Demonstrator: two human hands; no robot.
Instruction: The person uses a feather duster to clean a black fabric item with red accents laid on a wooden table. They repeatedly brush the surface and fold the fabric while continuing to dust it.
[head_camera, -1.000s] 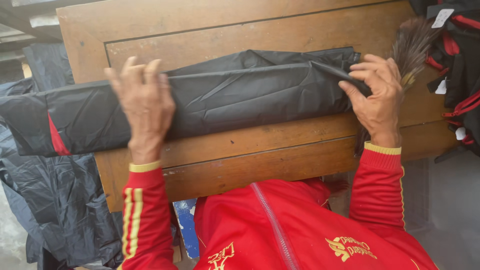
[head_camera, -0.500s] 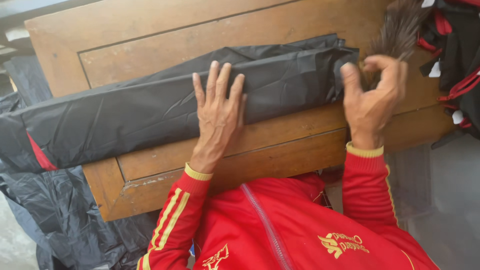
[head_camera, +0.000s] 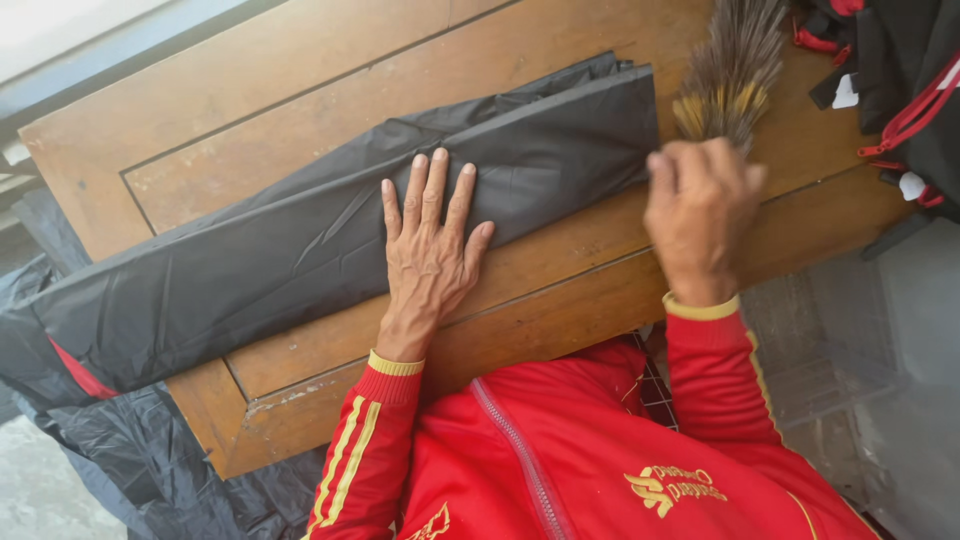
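Left hand (head_camera: 430, 255) flat, fingers spread, on folded black plastic sheet (head_camera: 330, 225).
Right hand (head_camera: 700, 215) blurred, closed around bristly brown brush (head_camera: 735, 65) beyond its knuckles.

The right hand (head_camera: 700, 215) is motion-blurred, its fingers hiding the brush (head_camera: 730, 70) handle, whose bristles the top edge crops.

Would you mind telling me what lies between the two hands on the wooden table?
In the head view, only the folded black plastic sheet and bare wooden table lie between the left hand and right hand.
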